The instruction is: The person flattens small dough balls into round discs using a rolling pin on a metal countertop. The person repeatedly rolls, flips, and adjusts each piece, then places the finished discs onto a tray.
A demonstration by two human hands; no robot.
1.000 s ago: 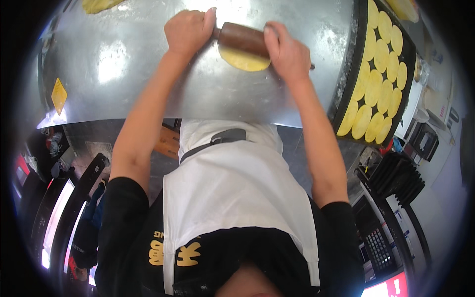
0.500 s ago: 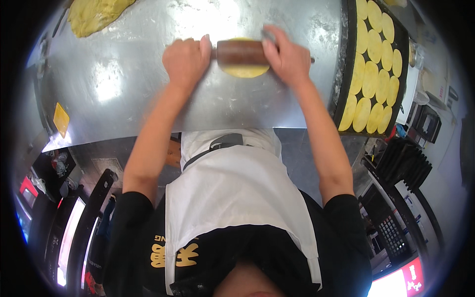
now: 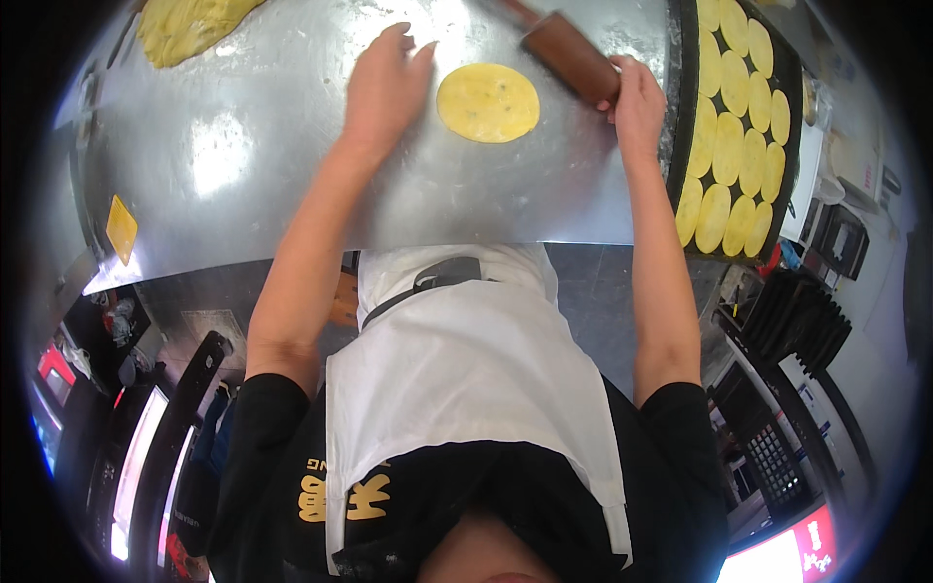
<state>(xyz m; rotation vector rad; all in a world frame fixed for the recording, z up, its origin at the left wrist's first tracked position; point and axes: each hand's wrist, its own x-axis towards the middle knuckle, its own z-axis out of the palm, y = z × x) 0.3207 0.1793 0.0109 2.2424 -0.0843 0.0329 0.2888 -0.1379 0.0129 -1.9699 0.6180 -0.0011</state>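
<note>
A flat yellow oval of rolled dough [image 3: 488, 104] lies on the metal table [image 3: 292, 194] in front of me. To its right, my right hand [image 3: 637, 105] grips one handle of a brown wooden rolling pin [image 3: 571, 56]. The pin slants up and to the left, and its far handle reaches toward the top edge of the picture. My left hand [image 3: 387, 92] is just left of the dough, apart from it. Its fingers and thumb are spread and hold nothing.
A large lump of yellow dough [image 3: 194, 27] sits at the far left of the table. Near the left front edge lies a yellow scraper-like piece [image 3: 121, 230]. Along the right side, a dark tray [image 3: 671, 189] carries several dough ovals in rows.
My left hand has let go of the rolling pin and risen slightly. The right hand has swung the pin off the dough, up and to the right, uncovering the whole oval.
</note>
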